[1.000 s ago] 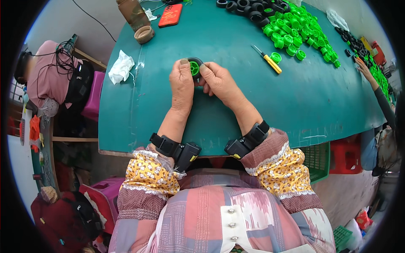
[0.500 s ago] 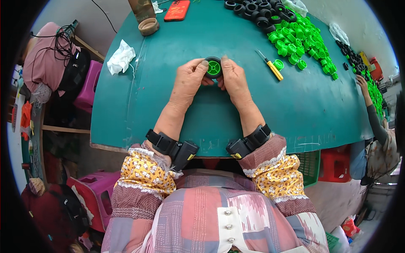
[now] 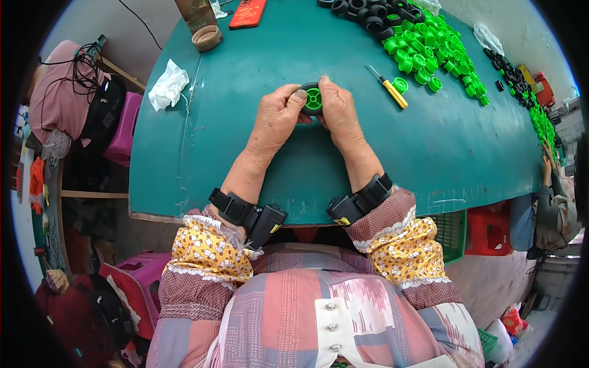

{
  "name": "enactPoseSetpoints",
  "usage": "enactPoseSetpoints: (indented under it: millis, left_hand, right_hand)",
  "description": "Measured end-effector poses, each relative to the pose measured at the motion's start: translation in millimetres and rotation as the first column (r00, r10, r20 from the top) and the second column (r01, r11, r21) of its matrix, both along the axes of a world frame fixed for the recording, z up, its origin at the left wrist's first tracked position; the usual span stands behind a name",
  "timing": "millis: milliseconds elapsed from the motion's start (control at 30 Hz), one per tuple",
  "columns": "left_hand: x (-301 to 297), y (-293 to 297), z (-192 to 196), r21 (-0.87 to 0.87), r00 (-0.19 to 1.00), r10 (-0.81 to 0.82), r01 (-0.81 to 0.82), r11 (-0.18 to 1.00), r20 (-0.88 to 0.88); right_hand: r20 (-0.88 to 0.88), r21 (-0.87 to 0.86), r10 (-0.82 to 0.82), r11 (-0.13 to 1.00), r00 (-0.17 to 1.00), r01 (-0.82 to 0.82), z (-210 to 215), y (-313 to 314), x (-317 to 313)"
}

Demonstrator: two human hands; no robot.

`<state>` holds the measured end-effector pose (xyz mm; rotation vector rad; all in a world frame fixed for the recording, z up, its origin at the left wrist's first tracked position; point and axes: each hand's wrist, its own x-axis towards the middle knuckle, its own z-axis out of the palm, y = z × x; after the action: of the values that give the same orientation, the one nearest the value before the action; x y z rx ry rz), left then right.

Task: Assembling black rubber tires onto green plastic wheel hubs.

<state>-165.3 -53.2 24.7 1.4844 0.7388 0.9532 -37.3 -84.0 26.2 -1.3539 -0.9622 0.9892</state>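
Between my two hands is a small toy wheel point(image 3: 313, 99), a black tyre around a green spoked hub, held just above the green table. My left hand point(image 3: 277, 116) grips its left side, thumb on the face. On the opposite side my right hand point(image 3: 338, 109) pinches the rim, its thumb near the top edge; the fingers behind the wheel are partly hidden. To the right of my hands lies a screwdriver point(image 3: 394, 93) with a yellow handle, beside one loose green hub point(image 3: 400, 84).
Green hubs point(image 3: 438, 46) and black tyres point(image 3: 368, 13) lie heaped at the far right. A crumpled tissue point(image 3: 169, 86), a brown round lid point(image 3: 207, 38) and a red phone point(image 3: 248, 12) are at the far left. Another person's hands point(image 3: 546, 161) are at the table's right edge.
The wheel stays in both hands, turned slightly, with my right thumb a little higher. The view has shifted a little. At the right, the other person's arm has drawn back toward the table edge.
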Motion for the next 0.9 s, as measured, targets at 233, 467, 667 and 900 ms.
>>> enactPoseSetpoints:
  millis: [233, 467, 667, 900]
  left_hand:
    - [-1.9, 6.2, 2.2, -0.204, 0.962, 0.158, -0.113, 0.972, 0.224]
    - [-7.7, 6.9, 9.1, -0.387, 0.953, 0.094, 0.026, 0.922, 0.287]
    - [-5.7, 6.6, 6.5, -0.318, 0.993, -0.053, 0.085, 0.944, 0.106]
    - [-4.5, 4.3, 5.6, -0.223, 0.996, 0.048, -0.031, 0.974, 0.069]
  right_hand:
    - [-0.271, 0.044, 0.151, 0.989, 0.951, -0.145, 2.6, 1.7, 1.8]
    - [-0.188, 0.021, 0.092, 0.996, 0.978, -0.090, -3.7, 3.8, 3.2]
    - [-0.158, 0.021, 0.048, 0.999, 0.986, -0.045, 5.2, 0.5, 2.3]
    - [0.021, 0.151, 0.044, 0.987, 0.999, -0.047, 2.1, 1.0, -3.5]
